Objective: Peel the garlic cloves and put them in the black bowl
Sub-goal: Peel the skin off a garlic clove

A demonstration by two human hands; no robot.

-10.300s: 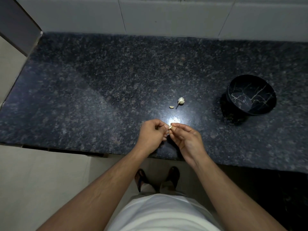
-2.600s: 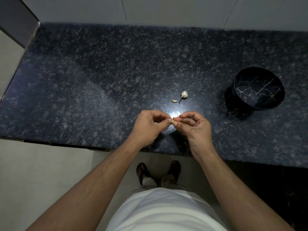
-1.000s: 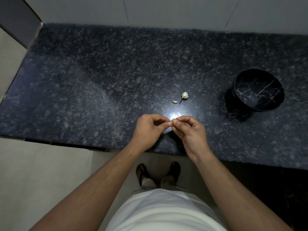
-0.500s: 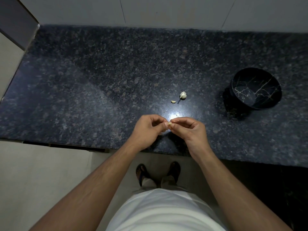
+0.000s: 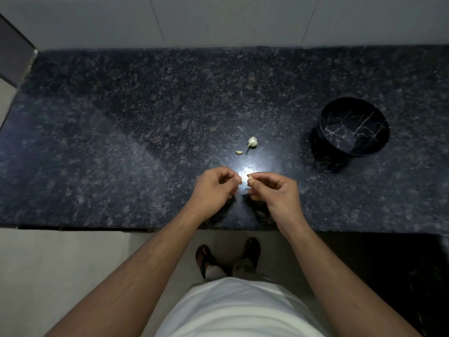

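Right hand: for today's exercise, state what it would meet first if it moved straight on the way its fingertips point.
The right hand points leftward; it would likely meet the left hand first, though depth is unclear.

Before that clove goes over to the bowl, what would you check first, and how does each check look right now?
1. Clove held: ok, pinched in the right hand.
2. Skin fully off: cannot tell, too small.
3. Left hand free of the clove: ok, a gap shows; whether it pinches peel, cannot tell.
4. Black bowl upright and open: ok, no cloves seen inside.
5. Path to the bowl over the counter: ok, nothing in between.
6. Garlic left to peel: not ok, garlic piece and small clove remain.
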